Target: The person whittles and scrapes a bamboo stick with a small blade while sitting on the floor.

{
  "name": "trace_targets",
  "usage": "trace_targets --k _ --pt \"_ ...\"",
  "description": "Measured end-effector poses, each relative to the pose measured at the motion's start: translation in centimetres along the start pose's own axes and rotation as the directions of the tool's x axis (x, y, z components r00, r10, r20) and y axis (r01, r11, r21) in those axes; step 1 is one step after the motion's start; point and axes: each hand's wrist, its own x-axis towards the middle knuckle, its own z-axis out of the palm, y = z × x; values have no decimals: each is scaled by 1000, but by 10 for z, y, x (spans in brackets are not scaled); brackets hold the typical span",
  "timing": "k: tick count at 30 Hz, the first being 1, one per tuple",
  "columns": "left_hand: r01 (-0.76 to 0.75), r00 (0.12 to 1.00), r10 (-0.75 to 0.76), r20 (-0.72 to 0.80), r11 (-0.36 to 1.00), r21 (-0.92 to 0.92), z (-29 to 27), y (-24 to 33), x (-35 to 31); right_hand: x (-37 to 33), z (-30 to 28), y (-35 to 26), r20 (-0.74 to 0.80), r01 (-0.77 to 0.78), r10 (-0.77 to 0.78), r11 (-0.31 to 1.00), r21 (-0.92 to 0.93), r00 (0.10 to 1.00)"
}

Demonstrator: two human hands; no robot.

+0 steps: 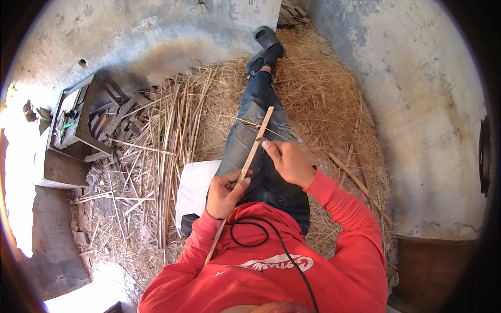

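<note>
A long, narrow strip of pale wood or bamboo (257,145) slants up from my red sweatshirt across my lap. My left hand (224,194) is wrapped round its middle, thumb along the top. Close to the upper part of the strip, my right hand (290,160) is closed, its thumb tip beside the edge. A small dark piece, perhaps a blade, shows between that thumb and the strip; what the fingers hold is mostly hidden. A thin shaving (274,133) crosses the strip there, above my jeans (243,136).
Long strips (169,156) lie piled on my left, beside a wooden stool-like frame (86,122) with small items on it. Shavings (318,94) cover the floor. Concrete walls (417,104) stand ahead and right. A black cable (284,255) loops over my sweatshirt.
</note>
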Motion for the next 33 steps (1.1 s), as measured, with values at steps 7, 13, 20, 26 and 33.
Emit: trace_targets --k 7,13,20,26,33 --pt "23 1000 -22 21 997 -73 -1 -7 -3 -5 3 -5 -4 -10 11 993 120 1000" --pt "-11 999 16 35 991 -133 2 -5 2 -8 12 3 -36 64 -59 986 157 998" --pt "-18 999 22 35 994 -106 -2 -6 2 -10 11 -9 90 29 -42 990 140 995" --pt "-7 999 13 39 991 -135 -2 -8 3 4 -1 -2 37 -56 52 989 136 998" --pt "-61 995 76 72 980 -187 -3 0 4 -5 -8 -13 705 -557 69 669 492 705"
